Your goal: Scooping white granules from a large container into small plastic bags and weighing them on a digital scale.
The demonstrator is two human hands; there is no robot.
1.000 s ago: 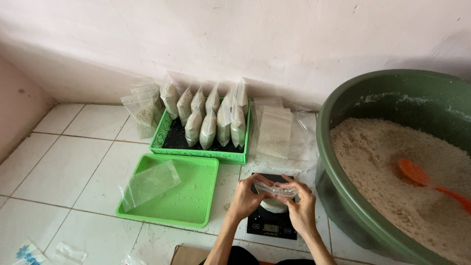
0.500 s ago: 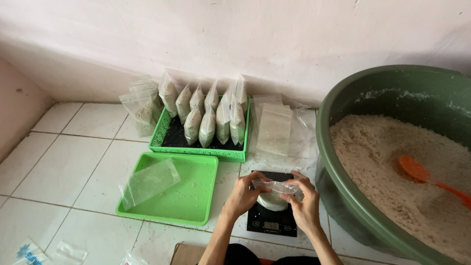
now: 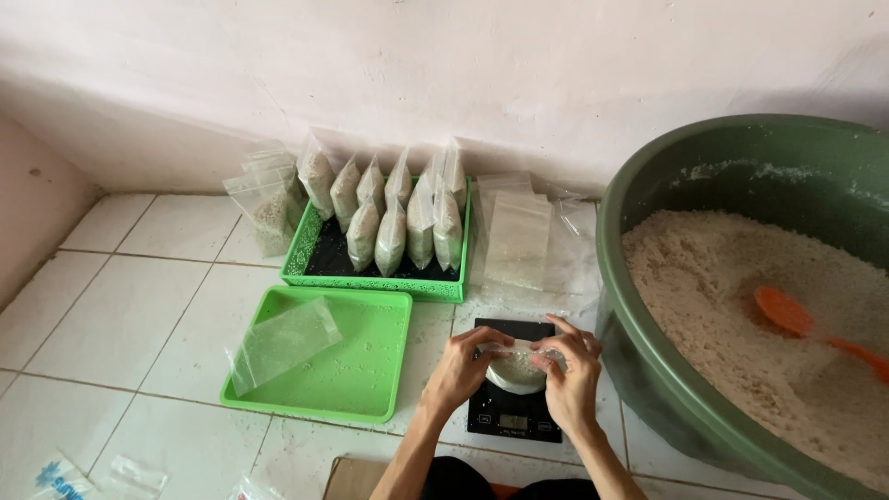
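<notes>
Above the scale: small clear plastic bag part-filled with white grain (image 3: pixel 517 368), held just over the flat black digital kitchen scale (image 3: pixel 512 407); whether touching the platform cannot be told.
Left hand (image 3: pixel 460 368): fingers pinched narrow on the left end of the bag's top edge.
Right hand (image 3: pixel 571 378): fingers curled close on the right end of the same edge, thumb and forefinger pressing the strip.
Bag mouth: stretched flat between both hands; sealed or unsealed cannot be told.
Right of the hands: large round dark-green plastic basin (image 3: pixel 648 352), heaped with white grain, orange plastic scoop (image 3: pixel 787 313) lying on the heap.
Left of the hands: shallow bright-green plastic tray (image 3: pixel 380 389) bearing one flat empty clear bag (image 3: pixel 281 343) and a few loose grains.
Behind: green perforated basket (image 3: pixel 389 282) with upright filled clear bags (image 3: pixel 389 231) in rows; stack of empty clear bags (image 3: pixel 519 236) beside it.
Risk, spill: likely if the pinch slips at either end while the mouth stays unsealed; grain then falls on scale and tiled floor (image 3: pixel 130 315).
Risk, poor seal: probable where grains sit in the closure strip.
Risk, tear: possible from pulling the thin film too hard sideways.
Risk, false weight: probable while the hands bear on the bag.
</notes>
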